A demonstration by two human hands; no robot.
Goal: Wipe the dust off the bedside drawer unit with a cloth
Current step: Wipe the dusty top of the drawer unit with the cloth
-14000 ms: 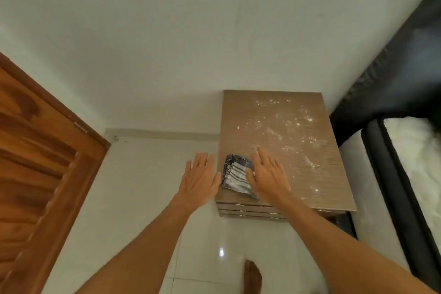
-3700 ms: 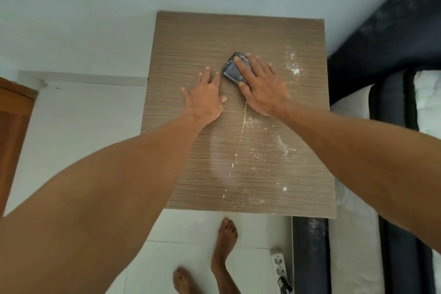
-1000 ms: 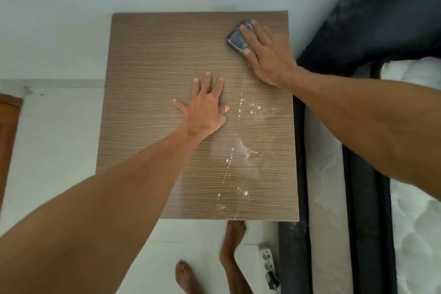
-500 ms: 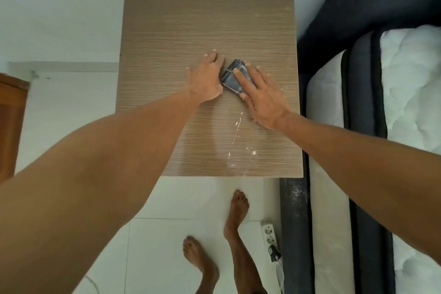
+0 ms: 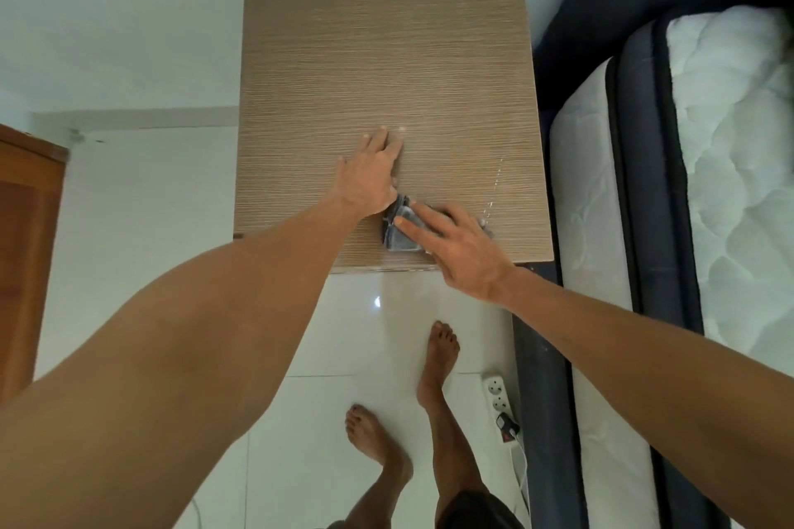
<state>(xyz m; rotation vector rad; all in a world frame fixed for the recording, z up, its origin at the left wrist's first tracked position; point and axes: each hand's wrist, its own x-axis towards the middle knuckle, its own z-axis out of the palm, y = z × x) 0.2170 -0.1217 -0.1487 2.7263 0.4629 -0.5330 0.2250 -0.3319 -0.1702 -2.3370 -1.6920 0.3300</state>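
The bedside drawer unit has a brown wood-grain top and stands against the white wall. My right hand presses a folded grey striped cloth flat onto the top near its front edge. My left hand lies flat on the top just behind the cloth, fingers together, holding nothing. A thin line of white dust runs along the right side of the top, to the right of my right hand. Most of the cloth is hidden under my fingers.
A mattress on a dark bed frame sits tight against the unit's right side. A white power strip with a plug lies on the glossy white floor beside my bare feet. A wooden door is at the left.
My right hand has dragged the cloth toward the front edge of the top. The dust trail in front of it is gone; a thin line remains at the right. My left hand stayed flat.
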